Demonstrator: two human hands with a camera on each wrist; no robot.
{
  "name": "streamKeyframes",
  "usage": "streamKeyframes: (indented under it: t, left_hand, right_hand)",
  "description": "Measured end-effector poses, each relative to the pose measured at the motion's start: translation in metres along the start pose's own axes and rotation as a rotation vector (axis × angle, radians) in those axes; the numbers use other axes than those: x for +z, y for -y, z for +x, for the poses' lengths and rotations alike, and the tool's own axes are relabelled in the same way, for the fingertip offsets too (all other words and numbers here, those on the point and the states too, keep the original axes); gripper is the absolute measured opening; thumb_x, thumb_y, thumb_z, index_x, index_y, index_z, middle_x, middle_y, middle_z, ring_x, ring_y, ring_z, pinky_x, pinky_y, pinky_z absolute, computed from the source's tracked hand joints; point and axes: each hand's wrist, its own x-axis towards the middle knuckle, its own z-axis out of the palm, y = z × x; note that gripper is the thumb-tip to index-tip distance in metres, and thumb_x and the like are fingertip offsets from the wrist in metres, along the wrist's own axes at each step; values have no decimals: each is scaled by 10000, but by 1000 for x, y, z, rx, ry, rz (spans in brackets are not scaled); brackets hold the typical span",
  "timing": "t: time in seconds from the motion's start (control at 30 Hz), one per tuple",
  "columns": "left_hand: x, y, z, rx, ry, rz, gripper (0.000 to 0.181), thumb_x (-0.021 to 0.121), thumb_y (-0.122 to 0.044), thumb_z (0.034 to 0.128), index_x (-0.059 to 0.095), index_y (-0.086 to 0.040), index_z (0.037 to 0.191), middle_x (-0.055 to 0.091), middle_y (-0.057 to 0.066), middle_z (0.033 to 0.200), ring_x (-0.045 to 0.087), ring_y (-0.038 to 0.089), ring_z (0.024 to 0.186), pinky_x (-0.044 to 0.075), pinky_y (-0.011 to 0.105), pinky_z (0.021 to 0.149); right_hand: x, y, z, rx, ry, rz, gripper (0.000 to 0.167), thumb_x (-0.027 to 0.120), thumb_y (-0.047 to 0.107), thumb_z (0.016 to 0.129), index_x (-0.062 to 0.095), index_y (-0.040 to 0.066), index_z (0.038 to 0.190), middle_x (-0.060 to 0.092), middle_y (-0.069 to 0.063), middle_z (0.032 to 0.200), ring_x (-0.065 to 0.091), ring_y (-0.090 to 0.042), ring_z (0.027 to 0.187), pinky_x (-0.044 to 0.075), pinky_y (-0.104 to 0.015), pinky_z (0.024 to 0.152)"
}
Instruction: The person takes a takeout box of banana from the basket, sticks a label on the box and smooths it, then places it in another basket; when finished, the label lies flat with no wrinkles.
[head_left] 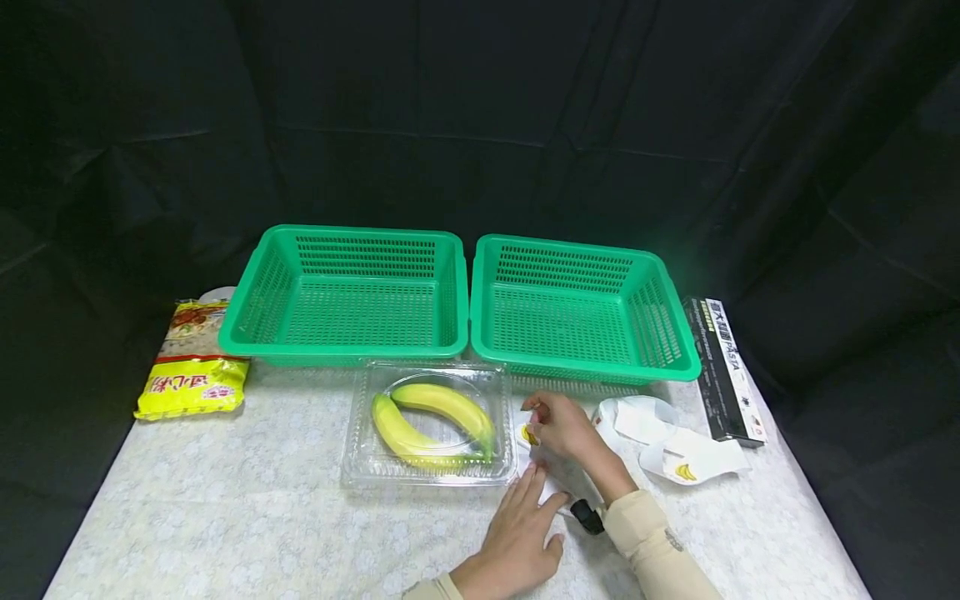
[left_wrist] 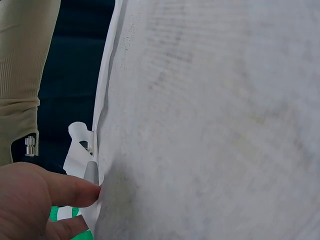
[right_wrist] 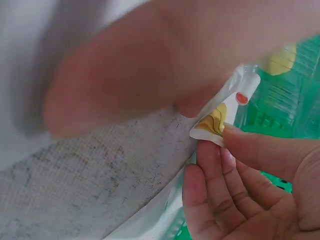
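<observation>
My right hand (head_left: 566,429) pinches a white sticker with a banana picture (right_wrist: 212,121) between thumb and fingertips, and the sticker's edge curls up in the right wrist view. My left hand (head_left: 517,533) rests its extended fingers on the white backing strip (head_left: 551,492) just nearer to me; part of the strip is hidden beneath the hands. In the left wrist view the left thumb (left_wrist: 75,190) touches the tabletop side. Left of both hands, a clear plastic clamshell box (head_left: 354,454) holds two yellow bananas (head_left: 442,408), its lid down.
Two green baskets (head_left: 345,350) stand side by side behind the box. A yellow pasta bag (head_left: 197,367) lies at far left. On the right are a loose sticker strip (head_left: 701,454) and a black pasta box (head_left: 723,367). Patterned white cloth covers the table (head_left: 247,517).
</observation>
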Motion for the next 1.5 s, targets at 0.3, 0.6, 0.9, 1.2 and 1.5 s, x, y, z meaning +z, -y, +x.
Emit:
streamKeyframes:
  t: [0.3, 0.6, 0.9, 1.2, 1.5]
  left_hand:
    - [4, 0, -2, 49, -99, 108, 440, 678, -234, 864, 612, -171, 1295, 461, 190, 1524, 409, 344, 1462, 391, 461, 1174]
    - [3, 2, -2, 53, -110, 53, 436, 666, -221, 874, 627, -167, 1304, 497, 190, 1483, 424, 350, 1446, 398, 475, 1163]
    - [-8, -3, -8, 130, -142, -50, 397, 622, -175, 909, 653, -161, 1304, 521, 148, 1491, 452, 318, 1428, 409, 515, 1154]
    - [-54, -7, -28, 205, -566, -473, 252, 653, -24, 911, 731, -132, 1124, 729, -27, 1002, 672, 78, 932, 534, 181, 840]
    - [-97, 21, -34, 108, -595, -450, 378, 772, -129, 868, 689, -171, 1235, 652, -51, 1073, 639, 122, 982, 552, 267, 872]
  right_hand:
    - [-4, -6, -21, -110, -39, 69, 310, 675, 1, 899, 672, 45, 1207, 674, -31, 864, 653, -130, 791, 517, -319, 714]
    - [-17, -2, -48, -154, -51, 99, 213, 661, -4, 915, 720, 65, 1108, 679, -34, 889, 676, -147, 845, 550, -248, 732]
    - [-40, 6, -76, -179, -39, 284, 256, 710, 17, 890, 703, 25, 1146, 654, -57, 885, 608, -54, 813, 570, -222, 754]
    - [-45, 25, -88, -205, 35, 385, 321, 777, 71, 844, 688, 0, 1144, 561, -17, 790, 552, -48, 700, 536, -236, 670]
    - [-32, 58, -87, -342, 101, 383, 240, 753, 62, 865, 707, 79, 1100, 569, -2, 758, 563, -23, 713, 539, -232, 700]
